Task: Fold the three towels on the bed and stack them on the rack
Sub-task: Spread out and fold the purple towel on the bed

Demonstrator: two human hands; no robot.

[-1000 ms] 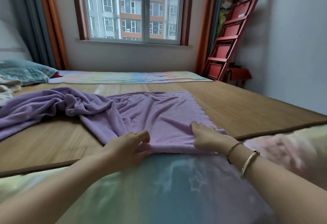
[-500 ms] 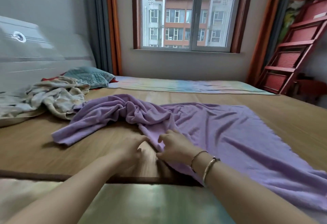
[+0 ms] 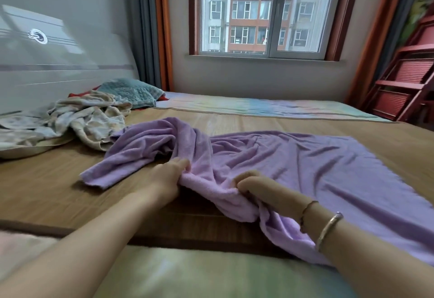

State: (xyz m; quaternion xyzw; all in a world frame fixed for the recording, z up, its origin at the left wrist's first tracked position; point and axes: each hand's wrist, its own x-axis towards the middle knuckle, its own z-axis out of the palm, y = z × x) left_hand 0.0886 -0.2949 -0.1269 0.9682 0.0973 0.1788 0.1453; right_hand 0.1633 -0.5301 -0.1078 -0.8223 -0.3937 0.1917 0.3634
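**Working along the near edge of towel 1**

My view has swung left since 1 second ago: then I saw the towel's right end, flat, with both hands on its near corner area. Now the headboard [image 3: 58, 67] and the crumpled left half are in front of me. My hands have travelled left along the near edge with it.

My left hand [image 3: 164, 180] grips the purple towel [image 3: 293, 168] where the bunched part starts, fingers curled into the cloth. My right hand [image 3: 260, 187] is fisted on a gathered fold of the same edge, just beside the left, so a short ridge of cloth stands up between them. A bangle [image 3: 328, 229] sits on that wrist.

The towel lies across the mat [image 3: 47, 192] on the bed. Its right half is spread fairly flat, its left half is twisted into a rope, and its far-left corner lies loose on the mat.

I judge that I am still spreading, not yet folding: the left half needs pulling out flat before the first fold.

A patterned towel [image 3: 89, 121] lies in a heap near the headboard, and a teal one [image 3: 131, 92] lies behind it. Neither is folded. The red rack [image 3: 404, 86] stands at the far right, well apart from the towels. So 0 of 3 are done, by my reading.
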